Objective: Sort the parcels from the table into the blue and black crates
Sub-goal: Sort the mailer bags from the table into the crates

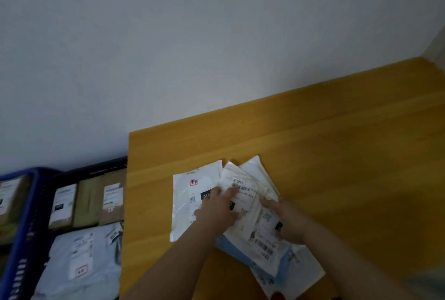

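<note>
Fanning through a small stack of flat mailers, both hands work at the middle of the wooden table (337, 131). Left hand (220, 210): fingers spread and laid flat on the top labelled mailer (243, 193), pressing rather than clasping; nothing enclosed. Right hand (286, 221): fingers curled round the right edge of the fanned stack (262, 239), apparently pinching one or more sheets; how many it holds cannot be told through the motion blur.

Step in hand (judgement): selection, separating one parcel from the stack and reading its label before it goes to a crate. No parcel is lifted clear of the table.

Next move calls for: freeing a single mailer without dragging its neighbours, then carrying it left and down off the table edge to whichever crate its label assigns.

Counts:
- Table: one white mailer (192, 201) lying apart at left, partly under the left hand; overlapping stack of at least four, with blue-tinted ones at the bottom. Exact number uncertain.
- Crates: two, beside the table's left edge. Blue crate (29, 227) at far left, contents mostly cropped. Black crate (101, 167) holds about three brown boxes (88, 203) and one large pale bag (81, 263).
</note>
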The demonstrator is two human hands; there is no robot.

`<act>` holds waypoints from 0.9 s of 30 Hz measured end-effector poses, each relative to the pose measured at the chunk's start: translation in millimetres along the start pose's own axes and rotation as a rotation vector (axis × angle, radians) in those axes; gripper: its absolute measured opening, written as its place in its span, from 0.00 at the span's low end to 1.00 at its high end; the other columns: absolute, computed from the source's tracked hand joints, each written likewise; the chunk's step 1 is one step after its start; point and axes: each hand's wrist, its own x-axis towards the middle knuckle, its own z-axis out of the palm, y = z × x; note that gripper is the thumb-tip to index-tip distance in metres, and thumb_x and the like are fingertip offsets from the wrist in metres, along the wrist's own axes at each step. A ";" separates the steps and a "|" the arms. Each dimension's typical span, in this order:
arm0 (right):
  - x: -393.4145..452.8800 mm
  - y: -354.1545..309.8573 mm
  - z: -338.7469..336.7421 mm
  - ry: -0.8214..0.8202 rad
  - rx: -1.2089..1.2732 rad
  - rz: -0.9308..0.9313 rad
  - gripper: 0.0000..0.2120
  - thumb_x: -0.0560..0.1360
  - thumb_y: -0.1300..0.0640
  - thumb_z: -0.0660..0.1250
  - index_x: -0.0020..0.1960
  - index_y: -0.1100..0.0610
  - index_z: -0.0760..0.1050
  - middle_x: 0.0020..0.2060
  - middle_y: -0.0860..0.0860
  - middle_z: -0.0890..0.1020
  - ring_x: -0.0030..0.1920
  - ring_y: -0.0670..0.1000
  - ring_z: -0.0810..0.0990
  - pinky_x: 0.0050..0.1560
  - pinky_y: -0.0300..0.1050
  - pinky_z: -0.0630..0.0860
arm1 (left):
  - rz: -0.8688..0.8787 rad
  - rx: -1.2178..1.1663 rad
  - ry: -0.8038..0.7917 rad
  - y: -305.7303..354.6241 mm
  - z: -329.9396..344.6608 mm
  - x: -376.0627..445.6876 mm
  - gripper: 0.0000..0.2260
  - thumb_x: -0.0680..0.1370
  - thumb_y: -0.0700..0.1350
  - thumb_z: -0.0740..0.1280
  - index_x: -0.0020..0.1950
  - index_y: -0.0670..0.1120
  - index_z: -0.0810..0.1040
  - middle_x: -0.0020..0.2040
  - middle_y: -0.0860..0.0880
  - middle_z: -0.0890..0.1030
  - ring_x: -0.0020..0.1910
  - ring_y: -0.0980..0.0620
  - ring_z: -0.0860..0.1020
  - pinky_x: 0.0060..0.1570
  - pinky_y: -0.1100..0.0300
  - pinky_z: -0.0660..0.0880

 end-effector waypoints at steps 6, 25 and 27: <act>-15.2 -33.3 13.9 0.048 -0.183 0.130 0.40 0.77 0.61 0.64 0.76 0.35 0.46 0.77 0.54 0.38 0.77 0.61 0.40 0.74 0.61 0.53 | 0.012 -0.202 0.059 -40.5 20.2 -35.3 0.33 0.75 0.48 0.70 0.75 0.63 0.58 0.74 0.46 0.59 0.71 0.43 0.63 0.68 0.44 0.67; -68.6 -75.5 20.8 0.494 0.434 -0.137 0.14 0.83 0.50 0.57 0.64 0.55 0.69 0.54 0.51 0.80 0.53 0.52 0.80 0.53 0.55 0.78 | 0.024 -1.055 0.449 -26.9 -0.6 -99.7 0.04 0.80 0.41 0.66 0.50 0.42 0.79 0.46 0.41 0.83 0.48 0.41 0.82 0.48 0.43 0.80; -73.8 -77.1 17.3 0.535 0.532 -0.140 0.16 0.82 0.50 0.58 0.68 0.54 0.67 0.58 0.50 0.79 0.55 0.51 0.80 0.55 0.57 0.78 | 0.053 -1.081 0.475 -16.9 -1.1 -104.8 0.05 0.80 0.41 0.66 0.52 0.41 0.78 0.48 0.40 0.83 0.49 0.41 0.82 0.48 0.44 0.80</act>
